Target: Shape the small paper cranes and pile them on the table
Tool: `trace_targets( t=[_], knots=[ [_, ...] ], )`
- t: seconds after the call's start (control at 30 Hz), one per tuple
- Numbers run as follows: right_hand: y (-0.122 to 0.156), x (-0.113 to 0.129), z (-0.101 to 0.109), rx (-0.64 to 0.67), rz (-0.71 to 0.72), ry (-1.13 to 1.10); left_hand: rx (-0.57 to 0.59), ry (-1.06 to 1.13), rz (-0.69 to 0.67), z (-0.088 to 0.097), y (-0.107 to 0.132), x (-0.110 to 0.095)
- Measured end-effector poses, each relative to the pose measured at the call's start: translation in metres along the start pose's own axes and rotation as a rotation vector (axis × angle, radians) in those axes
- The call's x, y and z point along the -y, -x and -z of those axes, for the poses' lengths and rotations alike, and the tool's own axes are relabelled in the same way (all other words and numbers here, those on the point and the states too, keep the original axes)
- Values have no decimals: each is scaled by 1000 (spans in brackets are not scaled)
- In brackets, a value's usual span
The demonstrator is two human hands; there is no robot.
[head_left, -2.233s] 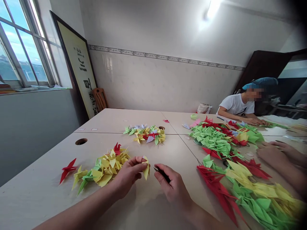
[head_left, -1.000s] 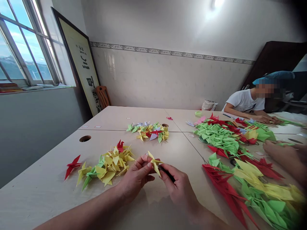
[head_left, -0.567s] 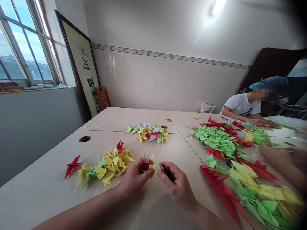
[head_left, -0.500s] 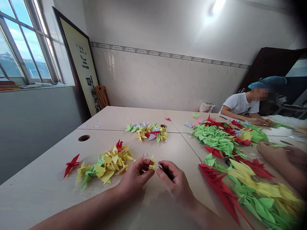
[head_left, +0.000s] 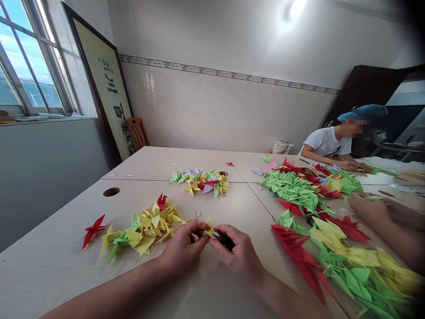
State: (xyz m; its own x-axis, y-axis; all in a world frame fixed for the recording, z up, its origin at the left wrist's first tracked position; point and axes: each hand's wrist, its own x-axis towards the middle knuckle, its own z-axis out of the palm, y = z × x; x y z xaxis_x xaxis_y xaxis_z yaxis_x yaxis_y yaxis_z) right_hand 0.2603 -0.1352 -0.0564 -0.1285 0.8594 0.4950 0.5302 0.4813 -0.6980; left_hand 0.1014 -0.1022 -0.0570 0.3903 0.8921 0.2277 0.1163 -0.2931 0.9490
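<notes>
Between its thumb and fingers, my left hand [head_left: 182, 246] pinches a small yellow folded-paper crane [head_left: 209, 224], whose pointed tip sticks up above the fingertips. My right hand [head_left: 242, 254] is closed around a small black pointed tool [head_left: 226, 241]; its exact kind is hard to make out. The tool's tip reaches the yellow paper, and the two hands nearly meet. Just left of my left hand lies a pile of yellow paper cranes [head_left: 154, 223], with a few green ones and a red one in it.
A lone red crane [head_left: 94, 230] lies at the left. Mixed cranes [head_left: 202, 181] sit farther back, near a table hole [head_left: 223, 173]. Green cranes [head_left: 292, 188] and strung red cranes [head_left: 295, 252] cover the right side. Another person's hand [head_left: 368, 208] and a seated co-worker [head_left: 327, 141] are there too.
The black tool in my right hand has moved left and its tip now meets the yellow crane. My left hand keeps its pinch. The whole view has shifted slightly.
</notes>
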Motion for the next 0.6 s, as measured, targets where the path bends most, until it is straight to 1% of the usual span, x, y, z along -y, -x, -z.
trace_targets(
  t=[0.13, 0.33, 0.43, 0.6],
  knots=[
    [1, 0, -2, 9, 11, 51, 47, -54, -29, -1, 3, -1],
    [0, 1, -3, -7, 6, 51, 7, -22, -20, -2, 4, 1],
    [-1, 1, -2, -30, 27, 16, 24, -19, -25, -2, 4, 1],
    [-1, 2, -1, -2, 47, -3, 38, 84, -29, -5, 6, 0]
  ],
)
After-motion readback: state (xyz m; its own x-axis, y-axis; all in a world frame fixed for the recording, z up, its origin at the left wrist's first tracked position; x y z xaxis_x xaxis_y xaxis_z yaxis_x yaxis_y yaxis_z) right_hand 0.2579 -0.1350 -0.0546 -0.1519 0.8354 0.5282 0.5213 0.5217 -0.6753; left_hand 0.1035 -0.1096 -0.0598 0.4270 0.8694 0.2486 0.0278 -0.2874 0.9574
